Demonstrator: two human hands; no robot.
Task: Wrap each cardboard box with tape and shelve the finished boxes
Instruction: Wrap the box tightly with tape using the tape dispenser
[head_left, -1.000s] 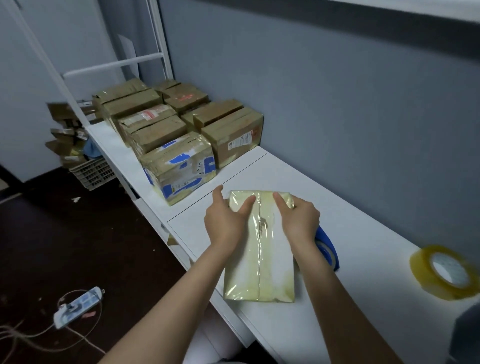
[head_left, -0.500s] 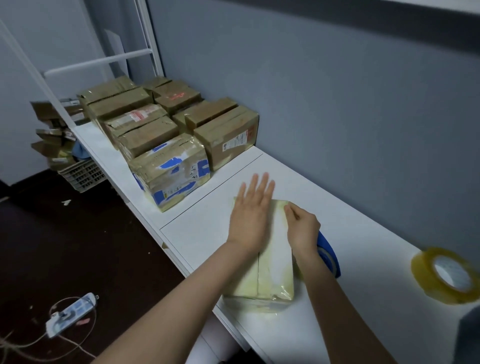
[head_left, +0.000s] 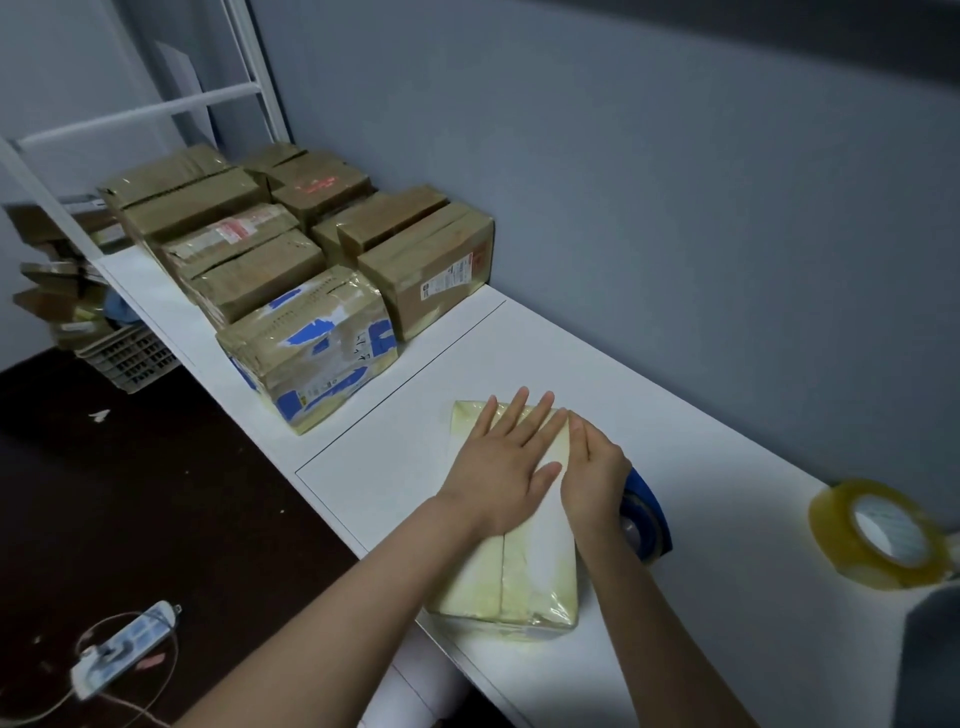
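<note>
A pale tape-wrapped box (head_left: 511, 584) lies flat on the white table (head_left: 701, 519) in front of me. My left hand (head_left: 501, 470) presses flat on its top with straight, spread fingers. Beside it, my right hand (head_left: 592, 475) rests on the box's right edge, fingers straight and together. A blue tape dispenser (head_left: 647, 519) sits just right of the box, partly hidden by my right wrist. A roll of clear yellowish tape (head_left: 878, 532) stands at the far right.
Several taped brown boxes (head_left: 249, 244) are stacked at the table's far left; the nearest one (head_left: 309, 345) has blue markings. A white ladder frame (head_left: 140, 114) stands behind them. On the dark floor lie a power strip (head_left: 124, 642) and a crate (head_left: 130, 356).
My left hand went from gripping the box's far end to lying flat on top, then slid slightly back toward me. My right hand has straightened along the right edge.
</note>
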